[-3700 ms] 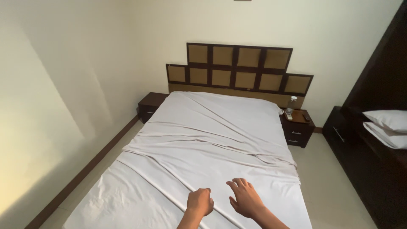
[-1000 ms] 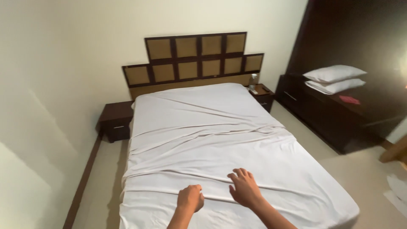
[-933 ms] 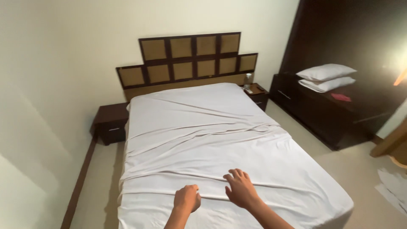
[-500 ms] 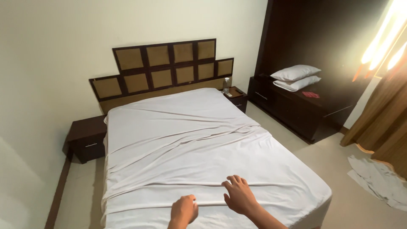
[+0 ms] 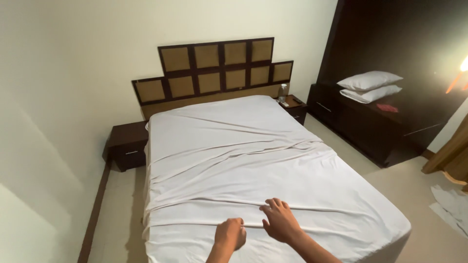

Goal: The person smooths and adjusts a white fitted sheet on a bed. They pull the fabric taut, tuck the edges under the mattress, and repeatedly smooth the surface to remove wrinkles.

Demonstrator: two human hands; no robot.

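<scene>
A white sheet (image 5: 234, 156) covers the bed, with long creases running across it. Near the foot of the bed my left hand (image 5: 230, 234) is curled into a fist, pinching a fold of the sheet. My right hand (image 5: 279, 221) lies just beside it, fingers spread and pressed flat on the same raised fold. Both forearms come in from the bottom edge of the view.
A brown panelled headboard (image 5: 214, 73) stands against the far wall, flanked by a dark nightstand (image 5: 126, 146) on the left and another (image 5: 294, 106) with a bottle on the right. Two white pillows (image 5: 370, 85) rest on a dark low cabinet. White cloth (image 5: 451, 207) lies on the floor at right.
My view has swung back and forth across the room; the bed now sits nearer the middle. Both hands stay on the sheet fold near the foot of the bed.
</scene>
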